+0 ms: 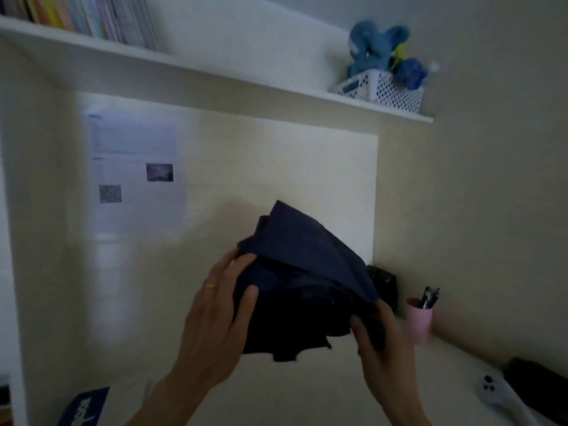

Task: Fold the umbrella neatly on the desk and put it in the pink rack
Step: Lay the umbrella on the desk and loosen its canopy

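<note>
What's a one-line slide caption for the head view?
Both hands, left and right, gather a dark blue umbrella above the desk.

Pale desk (307,392) below, white wall shelf (215,73) above. On the desk, taking the pink cup (418,321) of pens as landmark: black box (382,284) just left of it against the wall, white controller (491,392) and a dark object (534,382) nearer and to its right, blue booklet (83,407) far left. On the shelf: books (86,16), white basket (384,89).

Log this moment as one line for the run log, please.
stage: folding | left hand: gripping umbrella canopy | right hand: gripping its other side | umbrella: bunched, held up | pink cup: holds pens
</note>
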A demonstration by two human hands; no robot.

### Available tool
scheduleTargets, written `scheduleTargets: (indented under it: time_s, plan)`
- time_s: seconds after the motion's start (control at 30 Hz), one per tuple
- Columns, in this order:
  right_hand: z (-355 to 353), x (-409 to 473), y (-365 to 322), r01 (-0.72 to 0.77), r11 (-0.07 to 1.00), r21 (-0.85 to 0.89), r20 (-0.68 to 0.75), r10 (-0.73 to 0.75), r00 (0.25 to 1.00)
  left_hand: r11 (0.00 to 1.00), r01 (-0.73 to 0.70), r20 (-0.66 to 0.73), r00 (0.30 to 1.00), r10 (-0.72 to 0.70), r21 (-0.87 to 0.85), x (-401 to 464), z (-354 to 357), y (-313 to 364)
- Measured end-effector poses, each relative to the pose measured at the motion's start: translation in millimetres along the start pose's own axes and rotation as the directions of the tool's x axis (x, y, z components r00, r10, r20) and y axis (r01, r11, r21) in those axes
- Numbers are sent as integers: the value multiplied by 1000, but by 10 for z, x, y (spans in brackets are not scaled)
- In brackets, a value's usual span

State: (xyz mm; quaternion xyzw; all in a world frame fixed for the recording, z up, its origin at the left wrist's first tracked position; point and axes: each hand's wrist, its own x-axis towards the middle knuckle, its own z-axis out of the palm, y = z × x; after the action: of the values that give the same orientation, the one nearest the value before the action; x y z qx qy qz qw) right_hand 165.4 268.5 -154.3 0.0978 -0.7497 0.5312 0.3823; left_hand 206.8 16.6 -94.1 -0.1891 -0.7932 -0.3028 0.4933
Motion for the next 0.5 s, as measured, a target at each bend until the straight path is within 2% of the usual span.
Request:
scheduleTargets:
  time_s: [0.07, 0.13, 0.17, 0.2, 0.23, 0.27, 0.37, 0.4, 0.43, 0.5]
  plan:
    - [2, 174, -215, -122, 929, 350, 78, 101, 992, 967, -30, 57, 997, 45, -253, 179, -84, 133]
    - [17, 299, -366, -288, 746, 600, 131, 264, 956, 920, -38, -27, 999, 30, -390, 355, -167, 224]
    - [10, 344, -423, -361, 634, 684, 167, 346, 923, 933, -47, -91, 996, 15, -357, 457, -227, 250]
    - [8, 384, -487, -423, 490, 762, 241, 391, 888, 966, -49, -149, 989, 11, -255, 568, -298, 276]
    - [6, 410, -571, -452, 355, 819, 312, 386, 868, 990, -53, -187, 982, 28, -134, 671, -366, 281]
    - [33, 437, -611, -454, 277, 847, 342, 372, 863, 998, -48, -213, 976, 37, -47, 760, -427, 275]
    - [81, 548, -615, -293, 308, 905, 182, 342, 922, 996, 49, -192, 979, -63, -80, 957, -571, 288]
    - [64, 603, -656, -298, 290, 909, 194, 337, 921, 993, 74, -177, 980, -90, -92, 1004, -604, 278]
    - [80, 634, -636, -240, 272, 932, 137, 349, 927, 993, 82, -172, 981, -95, -80, 1035, -639, 274]
    - [63, 586, -688, -201, 326, 924, 76, 359, 930, 995, 81, -157, 983, -89, -58, 1051, -705, 269]
